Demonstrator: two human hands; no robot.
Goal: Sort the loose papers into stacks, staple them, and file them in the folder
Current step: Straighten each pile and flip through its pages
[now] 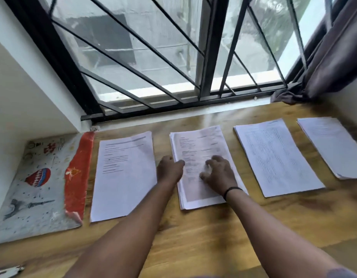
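Honey-brown wooden desk [193, 237] under a barred window [153, 57], seen from above. Four stacks of white printed paper in a row across the middle: first stack [123, 177] at nine o'clock of centre, second stack [201, 149] at the centre, third stack [274, 157] at three o'clock, fourth stack [332, 145] farther out at three. At far nine o'clock, flat on the desk, a decorated folder [33, 187] with a red spine, closed. Left hand [169, 169] against the left edge of the second stack, fingers curled at the paper's side, probably pinching that edge, though hard to confirm. Right hand [219, 173] spread on top of the same stack, fingers loosely bent and pressing down, gripping nothing. A small metallic object [9, 270], blurred, at seven o'clock, possibly the stapler. Sorting apparently done, stapling and filing not yet. Best handling here: press lightly from above, nudge the sheets square from the side until the slightly fanned lower edges line up, then staple one corner.
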